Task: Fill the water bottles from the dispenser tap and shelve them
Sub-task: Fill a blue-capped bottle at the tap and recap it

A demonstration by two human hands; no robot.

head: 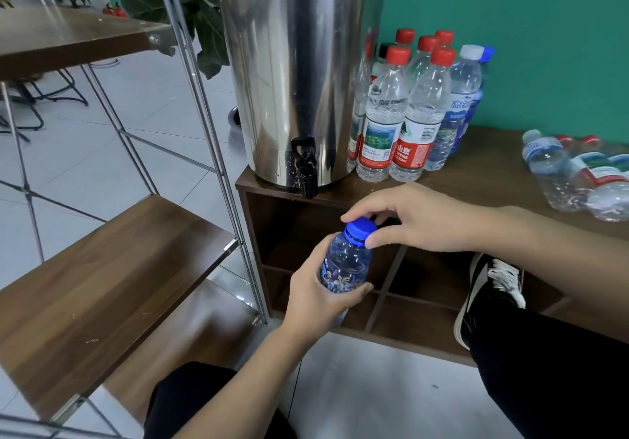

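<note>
The left hand [316,297] is gripping the body of a small water bottle [345,265], whose long axis is leaning cap-up toward the upper right, below the dispenser tap [305,166], while the right hand [418,220] is pinching its blue cap [360,231]. The steel dispenser [296,64] and a cluster of upright bottles [408,108] are standing on a brown wooden cabinet [493,163] against a teal wall [544,30], with a wood-and-metal shelf [102,268] to the left over pale floor tiles.

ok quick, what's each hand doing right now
Left hand: grips the body of the clear plastic bottle.
Right hand: fingers and thumb pinch the bottle's round blue cap.
</note>
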